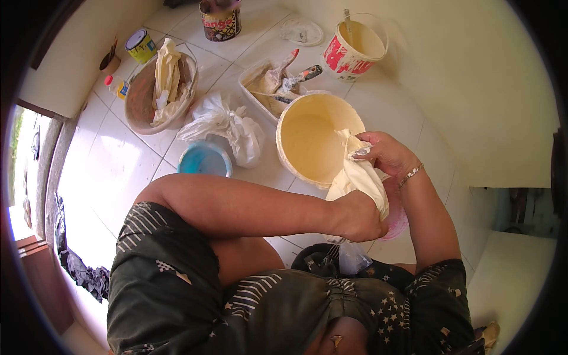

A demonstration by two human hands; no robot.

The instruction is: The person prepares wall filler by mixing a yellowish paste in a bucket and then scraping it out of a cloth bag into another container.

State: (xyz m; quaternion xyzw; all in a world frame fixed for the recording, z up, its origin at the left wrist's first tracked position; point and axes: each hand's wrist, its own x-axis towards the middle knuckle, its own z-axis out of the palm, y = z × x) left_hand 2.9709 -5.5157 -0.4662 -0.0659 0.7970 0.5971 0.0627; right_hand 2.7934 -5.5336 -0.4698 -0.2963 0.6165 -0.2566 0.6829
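Note:
A limp, cream-coloured cloth or bag hangs in folds between my two hands, over the right rim of a large cream bucket. My left hand reaches across from the left and is closed round its lower part. Higher up, my right hand, with a bracelet at the wrist, pinches its upper end. Pale smears show on the right fingertips. Inside the bucket is a smooth, pale yellow surface. Part of a pink basin shows beneath my hands, mostly hidden by them.
Behind the bucket lies a tray with smeared tools. A pail with a brush stands far right, a tin far back. To the left are a white plastic bag, a blue bowl and a basin holding another cream cloth or bag.

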